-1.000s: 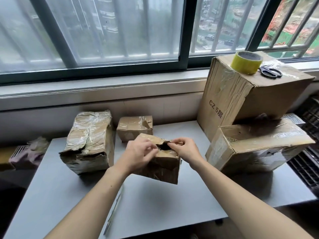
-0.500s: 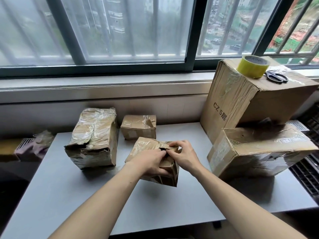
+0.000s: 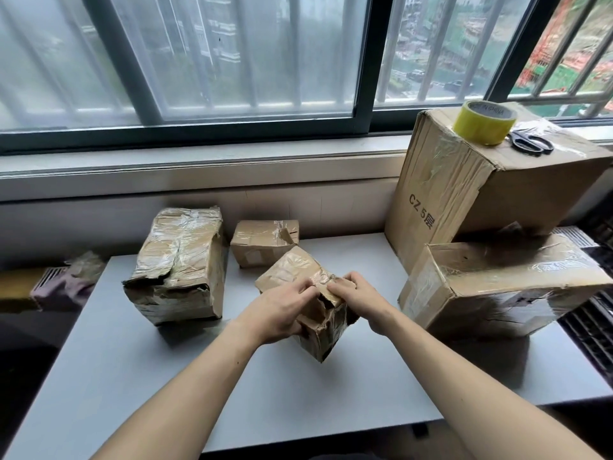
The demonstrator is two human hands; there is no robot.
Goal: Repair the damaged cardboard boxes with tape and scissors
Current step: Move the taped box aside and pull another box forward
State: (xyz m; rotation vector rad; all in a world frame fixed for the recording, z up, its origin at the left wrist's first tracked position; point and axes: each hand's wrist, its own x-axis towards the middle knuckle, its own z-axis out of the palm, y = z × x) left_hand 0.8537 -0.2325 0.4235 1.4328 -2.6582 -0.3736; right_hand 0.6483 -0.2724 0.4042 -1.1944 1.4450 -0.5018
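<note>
Cardboard box (image 3: 306,302), small and torn, sits tilted on 1 corner near the middle of the grey table (image 3: 132,376), and everything else I place from it. My left hand (image 3: 278,312) grips its left side, fingers curled over the top edge and thumb against the near face. My right hand (image 3: 356,293) holds the right side, fingertips pressing the ripped flap down on top. Both hands meet over the tear, almost touching each other.

Just behind the box, toward the window (image 3: 232,61), lies a smaller taped box (image 3: 262,242) with a gash in its upper right corner. To the left, apart from my box, stands a crumpled box (image 3: 179,263) wrapped in shiny clear tape, its lower front edge crushed.

To the right, close by my right wrist, a wider box (image 3: 497,287) rests on the table edge. Behind it and leaning over it is the tall box (image 3: 464,194) printed "CZ 5". On top of that tall box sit the yellow tape roll (image 3: 481,122) and, just right of the roll, the black-handled scissors (image 3: 530,142).
</note>
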